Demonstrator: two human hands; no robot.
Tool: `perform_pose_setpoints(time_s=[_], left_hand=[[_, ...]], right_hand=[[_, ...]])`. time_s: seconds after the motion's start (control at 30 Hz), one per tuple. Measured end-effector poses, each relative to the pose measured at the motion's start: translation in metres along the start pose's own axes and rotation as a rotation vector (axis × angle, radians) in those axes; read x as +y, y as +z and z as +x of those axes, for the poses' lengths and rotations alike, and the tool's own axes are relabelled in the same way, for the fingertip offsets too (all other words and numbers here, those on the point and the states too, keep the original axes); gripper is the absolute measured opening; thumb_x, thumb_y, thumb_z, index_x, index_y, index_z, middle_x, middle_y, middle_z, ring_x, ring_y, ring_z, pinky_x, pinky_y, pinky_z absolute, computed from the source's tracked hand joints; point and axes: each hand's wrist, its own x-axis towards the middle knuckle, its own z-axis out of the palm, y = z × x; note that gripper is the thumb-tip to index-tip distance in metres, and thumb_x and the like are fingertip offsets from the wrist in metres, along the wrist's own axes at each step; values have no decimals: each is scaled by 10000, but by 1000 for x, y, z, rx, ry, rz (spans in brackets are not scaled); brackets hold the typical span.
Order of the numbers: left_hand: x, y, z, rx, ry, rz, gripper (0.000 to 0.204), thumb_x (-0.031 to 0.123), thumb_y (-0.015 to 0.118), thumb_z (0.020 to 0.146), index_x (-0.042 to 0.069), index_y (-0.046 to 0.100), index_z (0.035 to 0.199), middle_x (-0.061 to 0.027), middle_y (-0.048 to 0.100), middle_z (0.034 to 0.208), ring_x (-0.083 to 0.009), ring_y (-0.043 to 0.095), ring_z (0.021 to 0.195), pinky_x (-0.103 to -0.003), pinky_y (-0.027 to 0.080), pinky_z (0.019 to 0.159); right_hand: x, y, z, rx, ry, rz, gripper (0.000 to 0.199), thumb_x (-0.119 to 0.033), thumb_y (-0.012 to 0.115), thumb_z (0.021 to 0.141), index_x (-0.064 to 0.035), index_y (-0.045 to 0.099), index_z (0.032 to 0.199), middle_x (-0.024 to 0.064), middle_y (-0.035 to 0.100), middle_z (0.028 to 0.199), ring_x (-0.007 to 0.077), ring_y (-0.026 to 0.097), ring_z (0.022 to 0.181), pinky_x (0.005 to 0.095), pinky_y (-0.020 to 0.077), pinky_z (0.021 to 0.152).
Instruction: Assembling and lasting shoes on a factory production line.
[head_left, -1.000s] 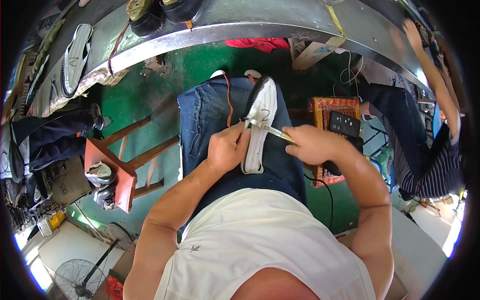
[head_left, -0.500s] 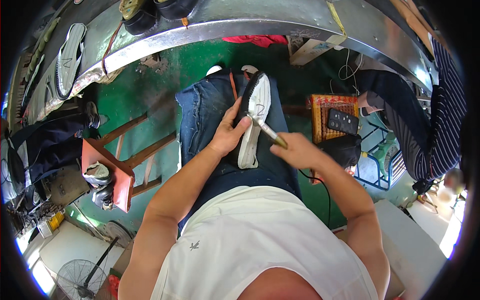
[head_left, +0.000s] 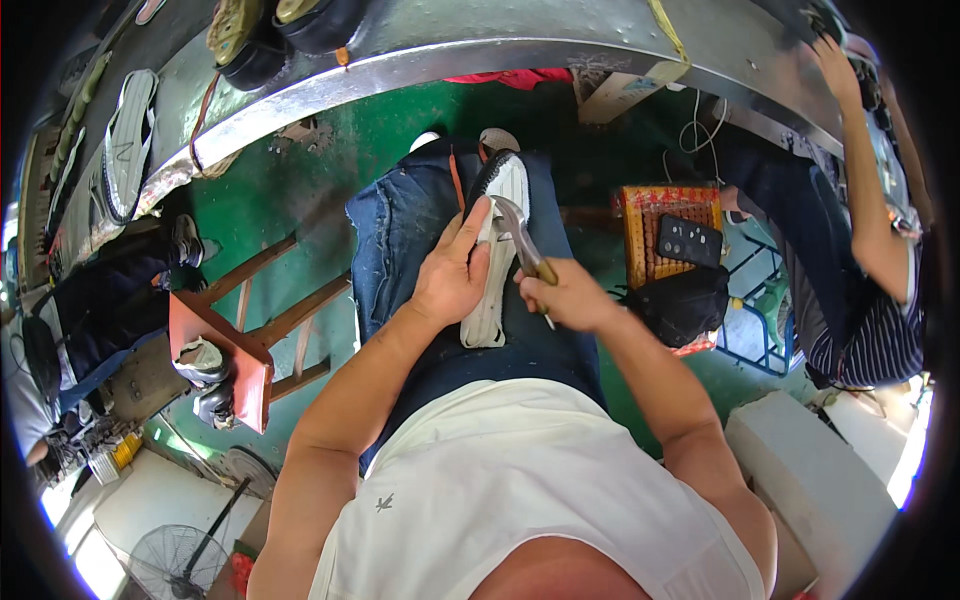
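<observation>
Across my lap lies a shoe (head_left: 487,312) with its pale underside up and a black edge around the toe. My left hand (head_left: 448,276) grips its left side, fingers pressed together along the edge and thumb over the underside. In my right hand (head_left: 574,296) is a metal hand tool (head_left: 516,222) with a curved, hooked head and a yellow-brown grip, like pincers. Its head touches or hovers over the forepart, close to my left fingertips; I cannot tell which. Another metal tip shows below my right fist. My left hand partly covers the shoe's middle.
Ahead runs a metal bench (head_left: 430,62) carrying black shoes (head_left: 322,25) and a pale sole (head_left: 130,140). At left stands a red-brown stool (head_left: 258,375); at right, a woven seat (head_left: 640,240) with a phone (head_left: 688,240). People sit on both sides; the right one's arm (head_left: 872,190) reaches up.
The tool has swung more upright, its hooked head now in view; the black cord below my right hand is gone from view. My left hand has shifted onto the shoe. The person at right has raised an arm.
</observation>
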Motion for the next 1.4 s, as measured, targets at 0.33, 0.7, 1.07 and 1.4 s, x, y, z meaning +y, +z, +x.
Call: perform_pose_setpoints(time_s=[0.33, 0.7, 1.07, 1.4], left_hand=[[-5, 0, 8, -19, 40, 119, 464, 128, 547, 976, 172, 535, 1438, -298, 560, 1331, -479, 637, 1064, -471, 546, 913], [-5, -5, -4, -67, -291, -64, 794, 285, 599, 988, -40, 171, 1571, -393, 533, 1337, -510, 547, 1244, -461, 436, 1063], [-18, -24, 15, -309, -474, -608, 721, 124, 707, 938, -18, 328, 1535, -165, 584, 1376, -240, 576, 1240, -356, 430, 1086], [-29, -26, 19, -298, -518, -702, 643, 94, 669, 972, -1, 344, 1519, -136, 564, 1394, -197, 564, 1236, -348, 468, 1053]], right_hand=[[-48, -44, 27, 24, -210, -370, 462, -392, 492, 1051, 28, 613, 902, 131, 664, 756, 191, 654, 639, 356, 508, 577], [-52, -27, 13, -54, -248, -599, 459, -403, 487, 1043, 14, 600, 889, 183, 646, 727, 309, 661, 671, 423, 505, 657], [-54, -15, -52, -337, -231, -890, 269, -169, 616, 931, 58, 597, 1073, 236, 697, 924, 393, 699, 896, 468, 545, 779], [-18, 20, -38, -46, -403, -908, 243, -201, 694, 891, -32, 625, 1051, 155, 668, 896, 354, 679, 861, 467, 536, 743]])
